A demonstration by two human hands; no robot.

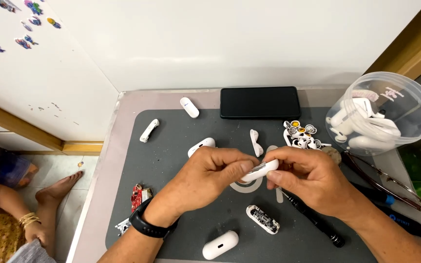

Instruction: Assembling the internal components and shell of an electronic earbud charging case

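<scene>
— Where both hands meet above the grey mat (181,126): what held?

— Small white casing (259,170), pinched between left hand (210,178) and right hand (308,178). Left grip closed on its near end, thumb (239,168) pressed along its side; right grip closed on its far end, fingertips curled over the top. Held just above the mat's middle, over a pale ring mark.

— Lying on the mat below the hands?

— Bare circuit board (263,219), near the front edge; white oval shell (220,245) just beside it, lower left. Black screwdriver (315,224) angled under the right wrist.

— Further back?

— Several loose white shell parts: one (201,145) just behind the left hand, one (149,130) toward the left edge, one (189,107) near the back, a curved piece (256,142) between the hands and the phone. Dark phone (260,102) face up at the rear of the surface. Cluster of small earbud parts (301,135) right of centre.

— On the right side?

— Clear round tub (405,104) holding white pieces; spectacles (386,178) lying in front of it. Black band (147,226) on the left wrist.

— Off the surface?

— Another person's bare foot (57,187) on the floor, far left.
</scene>
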